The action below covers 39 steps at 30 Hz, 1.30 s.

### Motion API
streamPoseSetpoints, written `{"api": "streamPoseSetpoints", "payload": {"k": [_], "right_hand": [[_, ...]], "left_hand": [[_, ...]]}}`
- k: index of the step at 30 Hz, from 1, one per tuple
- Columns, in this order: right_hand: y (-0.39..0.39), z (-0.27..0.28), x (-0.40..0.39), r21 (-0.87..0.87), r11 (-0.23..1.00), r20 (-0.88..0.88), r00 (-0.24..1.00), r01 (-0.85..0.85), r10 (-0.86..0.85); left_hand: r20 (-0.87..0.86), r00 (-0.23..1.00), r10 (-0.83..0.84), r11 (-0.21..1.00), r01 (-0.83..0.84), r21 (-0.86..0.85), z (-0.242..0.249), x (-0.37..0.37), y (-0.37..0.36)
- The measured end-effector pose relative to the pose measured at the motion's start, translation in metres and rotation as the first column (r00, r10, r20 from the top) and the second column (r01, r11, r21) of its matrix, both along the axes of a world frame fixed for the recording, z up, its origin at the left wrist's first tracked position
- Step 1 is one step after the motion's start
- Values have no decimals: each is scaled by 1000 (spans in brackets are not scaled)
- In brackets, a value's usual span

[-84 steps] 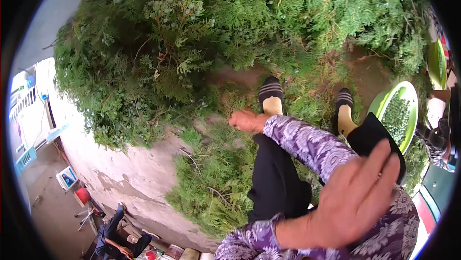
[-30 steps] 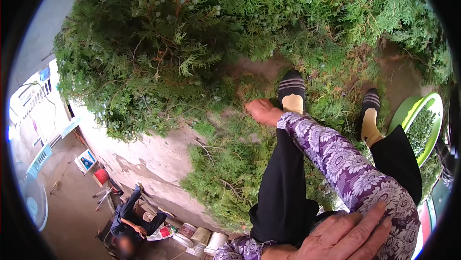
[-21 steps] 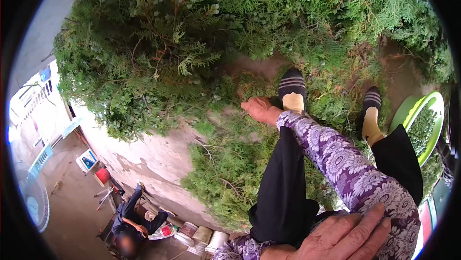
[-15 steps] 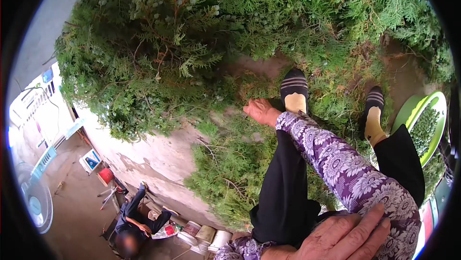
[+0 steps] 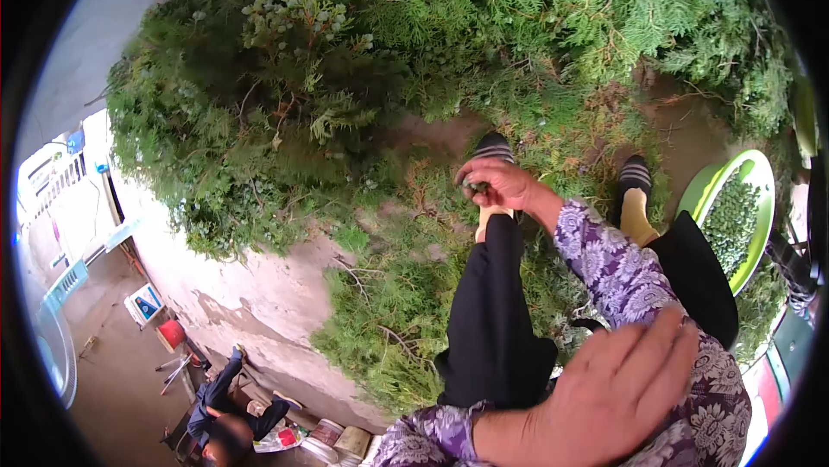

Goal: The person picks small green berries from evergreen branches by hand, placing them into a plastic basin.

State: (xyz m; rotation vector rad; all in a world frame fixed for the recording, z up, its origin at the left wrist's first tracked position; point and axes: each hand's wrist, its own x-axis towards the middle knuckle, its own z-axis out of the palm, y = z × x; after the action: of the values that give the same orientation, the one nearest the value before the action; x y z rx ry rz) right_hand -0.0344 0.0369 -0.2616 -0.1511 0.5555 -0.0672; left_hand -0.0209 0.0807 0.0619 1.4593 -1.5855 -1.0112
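Observation:
My right hand is raised over my shoe and shin, its fingers curled around a few small green cones, mostly hidden in the grip. Nearer the camera, my left hand crosses in front of my right sleeve. Its fingers are stretched out, somewhat blurred, and nothing shows in them. Cut evergreen branches with scaly leaves lie around my feet. A light-green basin beyond my leg at the right holds many small green cones.
A large heap of cone-bearing branches fills the upper view. Beyond the pale ledge, another person sits at lower left near buckets, a red container and a fan.
My right hand has lifted from the branches toward my shin, and green cones now show in its fingers. My left hand has shifted slightly upward. The whole view has turned a little.

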Motion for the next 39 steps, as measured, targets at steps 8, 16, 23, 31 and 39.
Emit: {"api": "streamPoseSetpoints", "payload": {"k": [8, 16, 23, 31, 39], "right_hand": [[-26, 126, -58, -83, 946, 86, 948, 313, -306], [-25, 242, -128, -297, 800, 112, 851, 522, -513], [56, 281, -155, -218, 738, 165, 770, 638, -617], [126, 300, -138, -196, 737, 233, 761, 647, -606], [165, 300, -130, -207, 799, 109, 825, 565, -555]], "left_hand": [[382, 912, 150, 988, -124, -94, -22, -2, 4], [172, 910, 376, 912, -332, -239, -40, 3, 9], [-59, 962, 268, 927, -274, -257, -6, -36, 54], [167, 941, 293, 933, -244, -264, -13, -33, 111], [211, 954, 213, 960, -164, -229, -8, -22, 155]]}}
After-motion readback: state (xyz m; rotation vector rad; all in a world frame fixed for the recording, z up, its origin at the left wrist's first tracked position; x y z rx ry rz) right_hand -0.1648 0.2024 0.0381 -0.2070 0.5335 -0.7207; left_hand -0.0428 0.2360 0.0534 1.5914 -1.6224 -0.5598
